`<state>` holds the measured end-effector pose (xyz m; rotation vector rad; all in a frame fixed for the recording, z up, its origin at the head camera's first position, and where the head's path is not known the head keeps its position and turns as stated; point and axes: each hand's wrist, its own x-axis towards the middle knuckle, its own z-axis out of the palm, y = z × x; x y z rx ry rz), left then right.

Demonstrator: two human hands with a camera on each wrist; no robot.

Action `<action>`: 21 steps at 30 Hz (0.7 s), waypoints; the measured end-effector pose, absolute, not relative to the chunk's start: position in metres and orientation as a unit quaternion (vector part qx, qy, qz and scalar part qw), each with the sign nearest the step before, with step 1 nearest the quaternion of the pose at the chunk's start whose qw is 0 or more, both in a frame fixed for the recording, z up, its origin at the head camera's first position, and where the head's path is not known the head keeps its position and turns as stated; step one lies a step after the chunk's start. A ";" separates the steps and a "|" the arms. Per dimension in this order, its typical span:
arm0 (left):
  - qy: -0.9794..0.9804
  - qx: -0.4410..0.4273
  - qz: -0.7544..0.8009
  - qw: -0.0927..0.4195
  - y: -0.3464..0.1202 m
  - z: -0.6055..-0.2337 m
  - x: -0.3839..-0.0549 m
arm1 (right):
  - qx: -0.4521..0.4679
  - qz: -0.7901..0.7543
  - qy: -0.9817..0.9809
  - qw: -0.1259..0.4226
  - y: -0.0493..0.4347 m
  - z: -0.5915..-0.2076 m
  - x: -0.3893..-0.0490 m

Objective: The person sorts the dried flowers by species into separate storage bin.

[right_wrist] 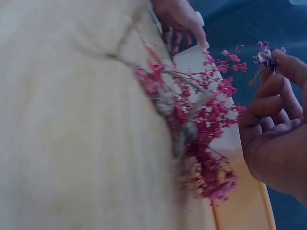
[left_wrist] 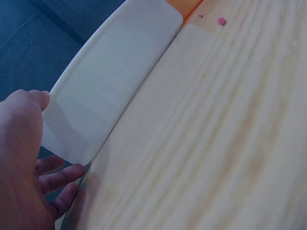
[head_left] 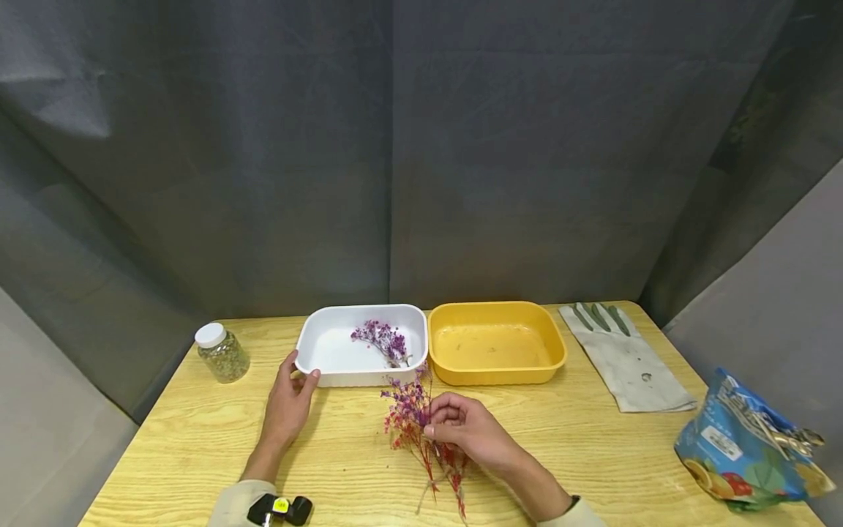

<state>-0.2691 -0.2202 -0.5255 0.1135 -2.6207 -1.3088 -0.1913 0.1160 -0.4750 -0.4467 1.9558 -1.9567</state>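
My right hand point(head_left: 474, 432) pinches a small purple dried-flower sprig point(right_wrist: 264, 53) between thumb and fingertips, with a bit of tan twine by it. Below and beside that hand are pink-red dried flower bunches point(head_left: 453, 461), tied with twine; their stems point toward me. My left hand point(head_left: 288, 402) touches the front left corner of a white tray point(head_left: 358, 378), thumb and fingers loosely spread around it. Inside the tray lies a purple dried-flower sprig point(head_left: 382, 338). Part of the held sprig is hidden by the fingers in the head view.
A yellow tray point(head_left: 497, 377) stands against the white tray's right side. At the left is a white-lidded jar point(head_left: 224, 357). Green pods point(head_left: 596, 318) lie on a grey cloth point(head_left: 632, 373) at the right, near a blue printed bag point(head_left: 744, 446). Dark curtain point(head_left: 421, 161) hangs behind the table.
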 end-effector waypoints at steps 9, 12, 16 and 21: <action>-0.886 0.036 -0.450 0.103 -0.220 -0.524 -0.268 | -0.109 -0.649 0.747 0.090 0.104 -0.458 -0.216; -0.887 0.036 -0.450 0.101 -0.220 -0.524 -0.267 | -0.083 -0.626 0.773 0.053 0.097 -0.454 -0.225; -0.887 0.037 -0.449 0.102 -0.220 -0.525 -0.267 | -0.072 -0.571 0.818 0.006 0.091 -0.448 -0.241; -0.887 0.038 -0.447 0.104 -0.220 -0.525 -0.268 | -0.077 -0.500 0.862 -0.017 0.087 -0.441 -0.263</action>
